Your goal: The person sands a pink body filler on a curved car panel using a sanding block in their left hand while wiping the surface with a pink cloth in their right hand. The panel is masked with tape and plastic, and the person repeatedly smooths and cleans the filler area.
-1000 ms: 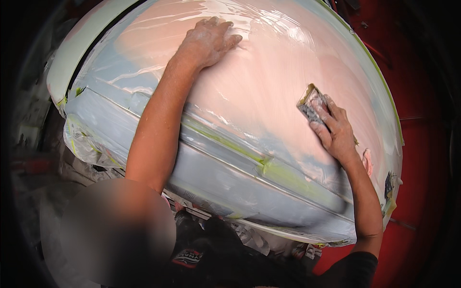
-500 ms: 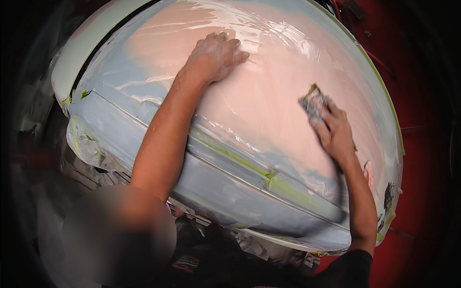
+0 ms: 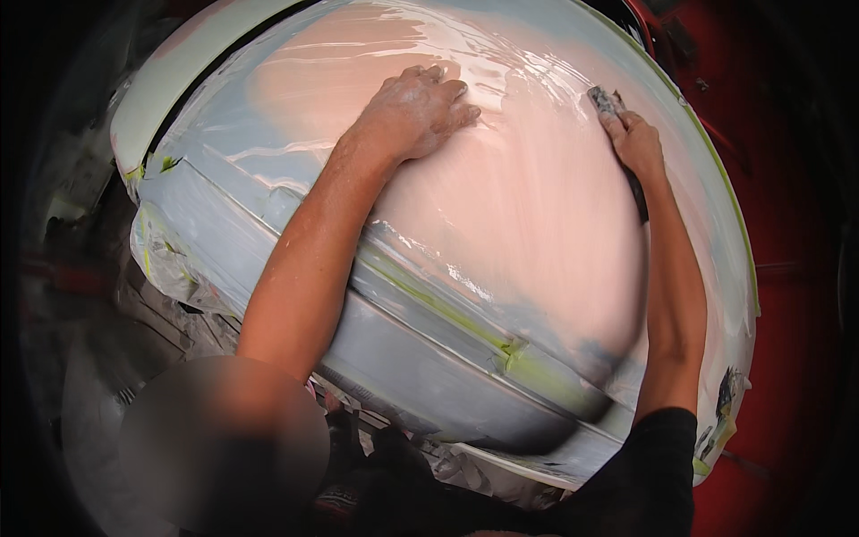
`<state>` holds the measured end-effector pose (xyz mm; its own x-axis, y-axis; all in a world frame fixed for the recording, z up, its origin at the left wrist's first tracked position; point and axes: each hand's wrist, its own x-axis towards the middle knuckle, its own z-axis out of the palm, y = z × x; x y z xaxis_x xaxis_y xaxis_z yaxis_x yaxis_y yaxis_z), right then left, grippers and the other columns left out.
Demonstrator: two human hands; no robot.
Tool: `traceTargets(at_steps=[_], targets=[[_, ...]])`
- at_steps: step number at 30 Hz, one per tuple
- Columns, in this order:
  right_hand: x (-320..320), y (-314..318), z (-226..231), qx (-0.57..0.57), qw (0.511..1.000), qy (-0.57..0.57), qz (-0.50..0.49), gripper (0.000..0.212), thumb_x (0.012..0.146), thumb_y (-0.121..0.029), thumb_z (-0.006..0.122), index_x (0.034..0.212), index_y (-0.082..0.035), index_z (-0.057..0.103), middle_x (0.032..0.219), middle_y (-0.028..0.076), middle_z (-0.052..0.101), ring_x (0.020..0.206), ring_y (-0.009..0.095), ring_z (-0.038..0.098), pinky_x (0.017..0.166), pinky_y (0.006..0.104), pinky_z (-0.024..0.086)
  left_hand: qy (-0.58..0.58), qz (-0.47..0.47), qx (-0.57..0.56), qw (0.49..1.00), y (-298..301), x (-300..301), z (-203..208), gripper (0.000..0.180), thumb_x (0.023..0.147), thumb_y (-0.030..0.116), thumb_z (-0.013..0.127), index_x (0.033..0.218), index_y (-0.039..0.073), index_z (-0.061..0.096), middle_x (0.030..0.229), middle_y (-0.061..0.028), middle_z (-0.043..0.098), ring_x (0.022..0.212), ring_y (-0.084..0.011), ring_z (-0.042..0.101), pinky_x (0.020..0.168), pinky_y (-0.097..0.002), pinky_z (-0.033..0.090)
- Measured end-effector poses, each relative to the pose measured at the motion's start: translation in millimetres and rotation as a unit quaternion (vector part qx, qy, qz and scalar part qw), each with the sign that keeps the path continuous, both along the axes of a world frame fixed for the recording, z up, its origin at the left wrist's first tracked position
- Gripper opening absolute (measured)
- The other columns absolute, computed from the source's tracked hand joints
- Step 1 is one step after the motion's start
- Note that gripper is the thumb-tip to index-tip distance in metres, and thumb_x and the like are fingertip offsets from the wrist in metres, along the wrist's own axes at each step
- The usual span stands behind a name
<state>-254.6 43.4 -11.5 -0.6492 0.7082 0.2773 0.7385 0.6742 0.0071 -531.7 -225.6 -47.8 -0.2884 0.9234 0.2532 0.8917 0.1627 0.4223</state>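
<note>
A broad, wet, curved car body panel (image 3: 528, 197), in pinkish filler with blue-grey and white patches, spreads before me. My left hand (image 3: 419, 109) rests on its upper middle, fingers spread and coated in pale slurry, holding nothing. Farther right, my right hand (image 3: 637, 143) is closed around a grey, slurry-smeared sanding block (image 3: 606, 101) pressed to the surface near the panel's right side. Part of the block is hidden by the fingers. Watery streaks shine on the filler between the hands and above them.
Yellow-green masking tape (image 3: 514, 351) runs along the grey lower section and the right rim. Clear plastic sheeting (image 3: 170, 264) hangs at the left corner. A white curved panel (image 3: 148, 107) lies beyond a dark gap at left. Red bodywork or floor (image 3: 787, 358) shows at right.
My right hand has slid the sanding block away from me and slightly right, up the panel. My left hand stays on the same area; the whole view has shifted slightly.
</note>
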Motion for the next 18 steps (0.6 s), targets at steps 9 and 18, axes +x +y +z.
traceTargets(at_steps=[9, 18], targets=[[79, -207, 10, -0.031, 0.965, -0.047, 0.258, 0.047, 0.091, -0.037, 0.073, 0.135, -0.023, 0.069, 0.144, 0.026, 0.056, 0.113, 0.043, 0.059, 0.102, 0.0477, 0.05, 0.059, 0.041, 0.02, 0.997, -8, -1, -12, 0.056, 0.102, 0.051, 0.052, 0.139, 0.011, 0.063, 0.148, -0.023, 0.054, 0.142, -0.0409, 0.044, 0.118, -0.05, 0.034], [-77, 12, 1, 0.014, 0.999, -0.035, 0.016, 0.055, 0.097, -0.05, 0.058, 0.134, -0.01, 0.067, 0.126, 0.029, 0.066, 0.108, 0.048, 0.065, 0.098, 0.049, 0.051, 0.024, -0.027, 0.014, 0.999, 7, 0, -6, 0.051, 0.102, 0.047, 0.053, 0.132, 0.008, 0.067, 0.14, -0.0225, 0.06, 0.132, -0.0415, 0.053, 0.111, -0.0517, 0.042]])
